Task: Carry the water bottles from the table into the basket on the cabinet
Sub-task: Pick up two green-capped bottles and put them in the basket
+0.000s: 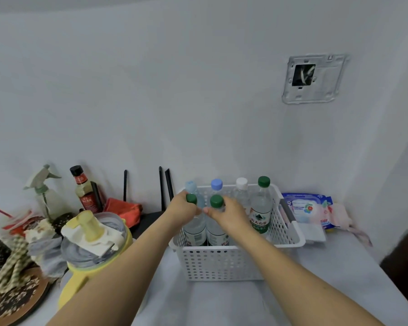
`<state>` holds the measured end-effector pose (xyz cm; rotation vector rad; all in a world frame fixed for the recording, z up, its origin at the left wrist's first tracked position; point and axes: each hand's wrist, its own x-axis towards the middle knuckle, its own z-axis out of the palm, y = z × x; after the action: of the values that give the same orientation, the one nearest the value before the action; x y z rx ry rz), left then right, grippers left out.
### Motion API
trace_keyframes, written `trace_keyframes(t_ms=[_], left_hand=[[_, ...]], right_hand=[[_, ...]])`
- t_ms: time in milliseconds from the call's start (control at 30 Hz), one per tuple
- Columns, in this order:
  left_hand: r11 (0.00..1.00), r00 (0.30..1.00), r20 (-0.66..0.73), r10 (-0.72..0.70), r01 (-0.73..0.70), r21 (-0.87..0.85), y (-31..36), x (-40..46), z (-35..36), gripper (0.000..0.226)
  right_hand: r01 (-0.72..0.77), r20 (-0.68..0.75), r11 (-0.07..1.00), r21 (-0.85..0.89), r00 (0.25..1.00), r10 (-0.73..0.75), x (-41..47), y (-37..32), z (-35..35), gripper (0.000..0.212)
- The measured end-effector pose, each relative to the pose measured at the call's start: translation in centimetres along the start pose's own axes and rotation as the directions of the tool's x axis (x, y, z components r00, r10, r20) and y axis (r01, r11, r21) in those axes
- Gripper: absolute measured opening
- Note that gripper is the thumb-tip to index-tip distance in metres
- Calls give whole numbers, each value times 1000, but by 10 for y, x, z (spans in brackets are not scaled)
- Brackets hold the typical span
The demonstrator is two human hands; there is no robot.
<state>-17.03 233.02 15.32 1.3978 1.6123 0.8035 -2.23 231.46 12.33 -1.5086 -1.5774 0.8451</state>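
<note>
Bottles: my left hand [183, 208] and right hand [226, 216] each grip one green-capped bottle by the neck, lowering both upright into the basket [222, 262], front row. Four more stand just beyond my fingers. Neck grip keeps knuckles clear of the walls.

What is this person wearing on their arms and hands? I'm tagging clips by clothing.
Nothing that shows. Both forearms are bare up to the frame's lower edge, with no sleeve in view. The left hand and right hand carry no glove, watch, bracelet or visible ring.
</note>
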Motion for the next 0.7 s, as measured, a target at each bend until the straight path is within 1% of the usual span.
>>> trace_keyframes(t_ms=[133, 200, 300, 367, 400, 433, 500, 600, 633, 700], left_hand=[[998, 999, 32, -32, 30, 57, 4, -6, 0, 38], [997, 999, 48, -6, 2, 83, 10, -9, -1, 40], [987, 995, 22, 94, -96, 130, 22, -16, -6, 31], [961, 980, -33, 197, -186, 204, 32, -21, -12, 29], [936, 964, -59, 259, -236, 261, 38, -24, -16, 31], [901, 941, -73, 330, -290, 323, 43, -26, -18, 35], [798, 875, -71, 479, -401, 449, 53, -31, -22, 40], [578, 736, -14, 677, -519, 630, 65, -37, -24, 38], [510, 700, 25, 714, -544, 667, 68, -38, -23, 39], [417, 653, 88, 752, -575, 704, 73, -42, -19, 43]], right_hand=[[-41, 11, 999, 10, 999, 41, -7, -2, -5, 27], [-60, 18, 998, -5, 998, 60, -11, -5, -11, 36], [-72, -2, 994, -86, 997, 72, -21, -16, -27, 54], [-64, -28, 990, -124, 998, 61, -32, -27, -40, 58], [-57, -49, 988, -144, 998, 50, -38, -33, -46, 58], [-47, -74, 983, -178, 997, 34, -44, -37, -53, 57], [-37, -120, 953, -299, 993, 1, -58, -46, -68, 53], [-25, -154, 894, -448, 987, -50, -76, -57, -89, 48], [-33, -176, 873, -487, 982, -62, -82, -60, -95, 48], [-77, -221, 813, -577, 973, -64, -96, -65, -105, 55]])
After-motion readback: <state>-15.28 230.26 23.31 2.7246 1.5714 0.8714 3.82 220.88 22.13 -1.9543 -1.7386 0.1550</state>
